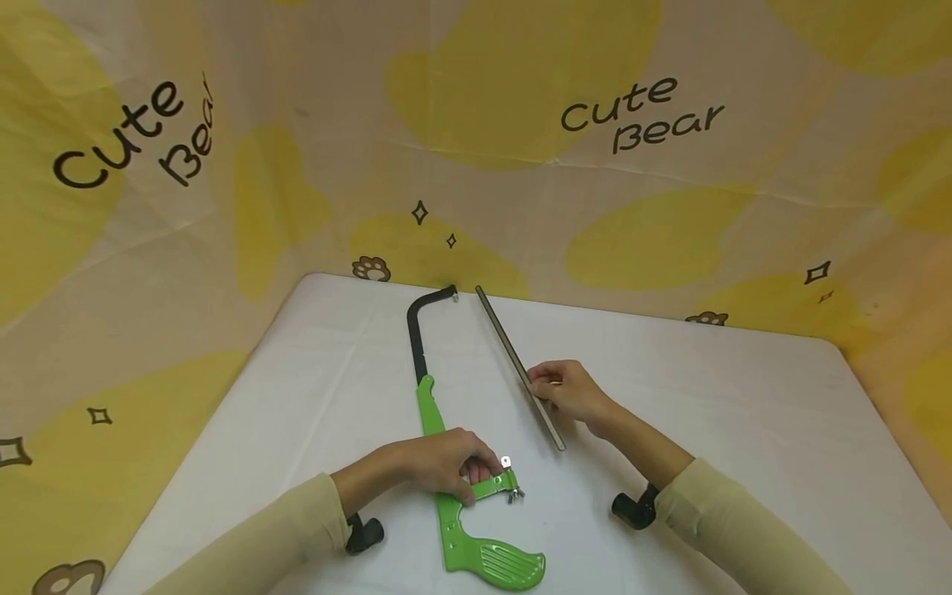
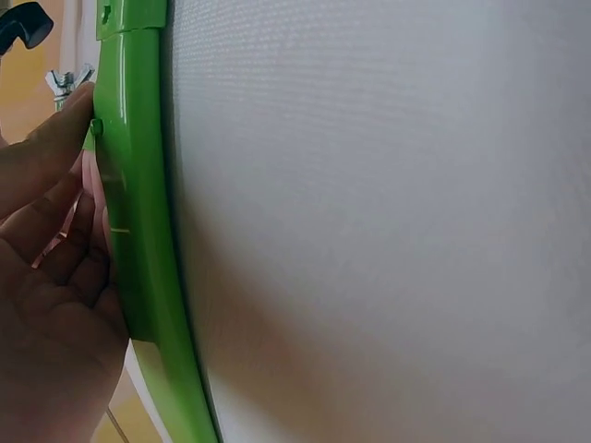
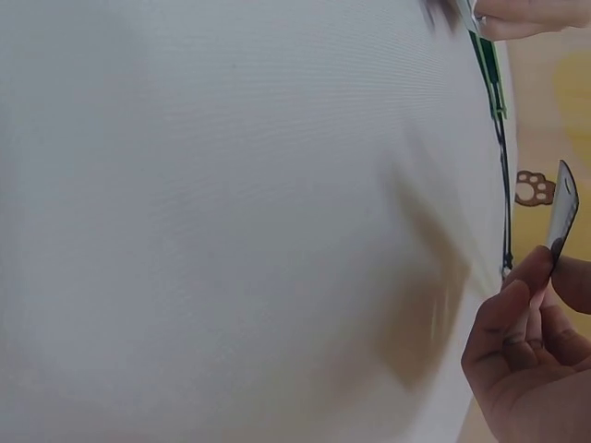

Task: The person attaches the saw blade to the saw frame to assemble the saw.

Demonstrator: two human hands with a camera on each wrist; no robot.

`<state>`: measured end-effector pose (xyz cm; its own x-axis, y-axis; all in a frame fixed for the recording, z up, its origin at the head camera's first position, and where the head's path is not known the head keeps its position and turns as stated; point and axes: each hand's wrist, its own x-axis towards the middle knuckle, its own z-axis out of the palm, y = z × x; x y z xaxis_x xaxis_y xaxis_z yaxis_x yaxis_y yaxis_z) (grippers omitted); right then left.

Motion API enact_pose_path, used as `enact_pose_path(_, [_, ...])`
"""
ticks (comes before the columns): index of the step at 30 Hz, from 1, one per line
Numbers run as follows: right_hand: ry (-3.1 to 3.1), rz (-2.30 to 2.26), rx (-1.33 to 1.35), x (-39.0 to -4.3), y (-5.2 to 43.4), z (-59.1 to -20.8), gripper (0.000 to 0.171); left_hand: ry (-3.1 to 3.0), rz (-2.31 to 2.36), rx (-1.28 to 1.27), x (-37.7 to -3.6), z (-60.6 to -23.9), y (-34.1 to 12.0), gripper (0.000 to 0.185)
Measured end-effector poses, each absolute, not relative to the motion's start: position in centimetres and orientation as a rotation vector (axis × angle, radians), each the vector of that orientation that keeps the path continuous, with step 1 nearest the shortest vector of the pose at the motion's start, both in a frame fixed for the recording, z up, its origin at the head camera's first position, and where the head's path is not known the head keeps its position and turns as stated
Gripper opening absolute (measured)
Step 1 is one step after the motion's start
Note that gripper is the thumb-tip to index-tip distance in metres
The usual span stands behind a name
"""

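A hacksaw frame with a green handle [image 1: 494, 564] and a black front bow [image 1: 416, 335] lies on the white table, without a blade between its ends. My left hand [image 1: 446, 459] grips the green part near the short arm; in the left wrist view, thumb and fingers [image 2: 65, 138] lie against the green frame [image 2: 138, 185]. A wing nut [image 1: 515, 496] and a metal tab [image 1: 506, 462] sit at that arm's end. To the right, my right hand [image 1: 568, 390] pinches a long, thin grey hacksaw blade [image 1: 513, 355] at its middle, slanting beside the frame. The right wrist view shows one end of the blade [image 3: 562, 208].
Black camera mounts [image 1: 364, 535] show under both wrists. The white table [image 1: 744, 397] has rounded far corners. A yellow and cream cloth [image 1: 483, 99] printed with lettering hangs behind and at the sides.
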<state>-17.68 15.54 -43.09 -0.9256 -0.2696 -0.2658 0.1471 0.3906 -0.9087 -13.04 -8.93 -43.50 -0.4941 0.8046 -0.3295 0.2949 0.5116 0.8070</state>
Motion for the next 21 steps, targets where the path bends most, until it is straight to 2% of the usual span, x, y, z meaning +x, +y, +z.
enact_pose_path(21, [2.245,-1.562,-0.133,-18.2,13.8,-42.9,0.027,2.013,0.920,0.916,-13.0,-43.7,-9.0,0.041])
